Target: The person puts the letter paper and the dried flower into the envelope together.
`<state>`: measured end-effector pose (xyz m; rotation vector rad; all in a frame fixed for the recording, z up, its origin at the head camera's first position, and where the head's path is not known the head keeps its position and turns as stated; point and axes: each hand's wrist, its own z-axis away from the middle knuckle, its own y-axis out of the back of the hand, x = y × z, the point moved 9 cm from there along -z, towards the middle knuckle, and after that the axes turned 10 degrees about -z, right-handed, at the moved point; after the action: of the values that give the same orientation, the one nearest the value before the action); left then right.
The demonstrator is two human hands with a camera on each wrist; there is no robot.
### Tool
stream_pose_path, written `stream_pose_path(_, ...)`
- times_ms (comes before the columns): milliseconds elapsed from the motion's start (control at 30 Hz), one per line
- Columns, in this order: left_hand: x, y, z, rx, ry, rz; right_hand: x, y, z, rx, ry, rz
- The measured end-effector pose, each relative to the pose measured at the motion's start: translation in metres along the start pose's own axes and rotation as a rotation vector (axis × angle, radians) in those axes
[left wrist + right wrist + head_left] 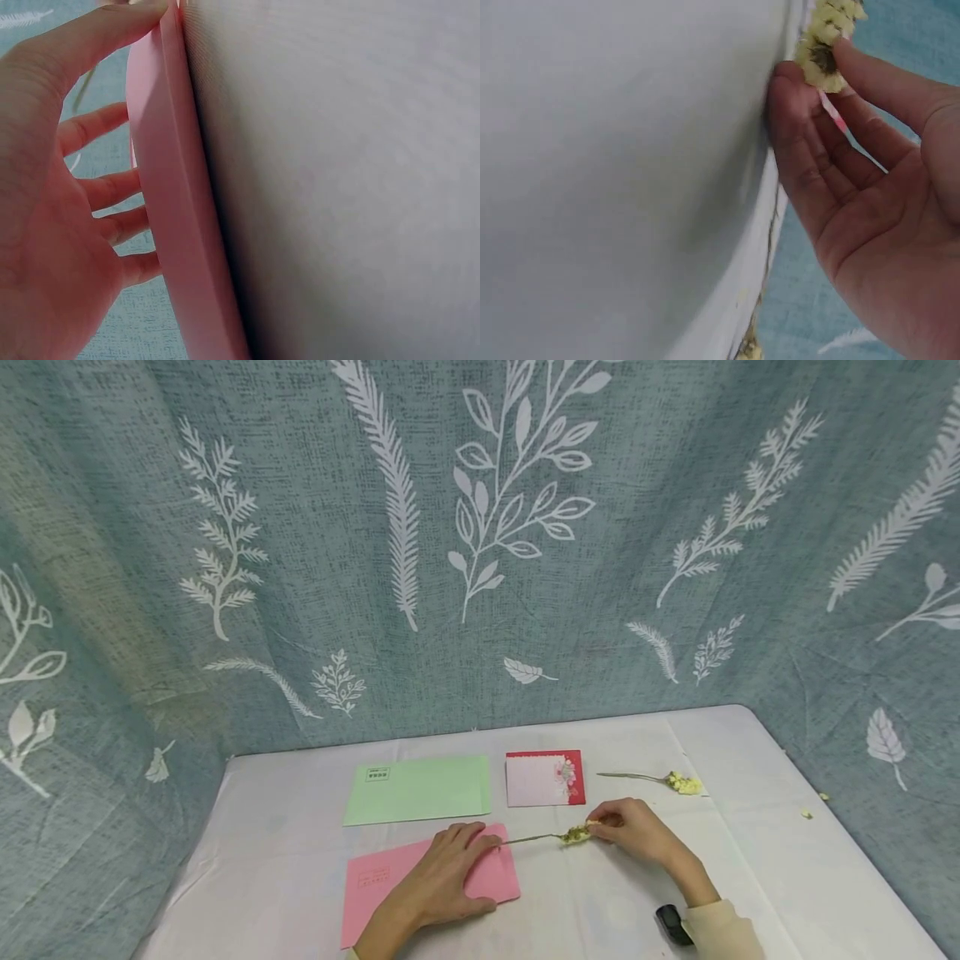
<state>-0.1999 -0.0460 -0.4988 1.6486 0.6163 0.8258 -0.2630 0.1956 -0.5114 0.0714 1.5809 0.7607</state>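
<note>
My left hand point(448, 877) lies spread over a pink envelope point(408, 864), its fingers touching the top. The thumb point(112, 34) is at the envelope's near edge in the left wrist view. A dried flower sprig with pale yellow blooms point(576, 835) lies between my hands, its thin stem reaching the left fingertips; whether they touch it I cannot tell. My right hand point(633, 831) pinches the bloom end between thumb and finger. In the right wrist view those yellow flowers point(825, 56) show at the fingertips.
Behind the hands lie a light green envelope point(420, 789) and a red-edged floral card point(545, 778). A second yellow flower sprig point(682, 783) lies to the right. A small black object point(673, 925) sits by the right sleeve. Patterned curtain point(450, 677) surrounds the white table point(262, 827).
</note>
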Motion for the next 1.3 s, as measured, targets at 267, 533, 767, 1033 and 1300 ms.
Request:
stream_pose_path(267,0.0,0.002,-0.001,-0.011,0.011,0.013,0.002,0.015,0.004,0.029,-0.028,0.048)
stream_pose_path(533,-0.002,0.001,0.0,-0.024,0.009,0.003,0.002,0.015,0.004,0.034,-0.026,0.036)
stream_pose_path(767,0.0,0.001,-0.001,-0.013,-0.001,0.008,-0.001,0.006,0.001,0.024,0.009,0.013)
stream_pose_path(1033,0.0,-0.001,-0.001,-0.019,0.004,-0.001,-0.003,-0.004,-0.004,0.014,-0.001,-0.006)
stream_pose_path(1300,-0.001,-0.001,-0.001,-0.02,0.016,0.017,-0.009,-0.017,-0.008,-0.009,0.017,-0.056)
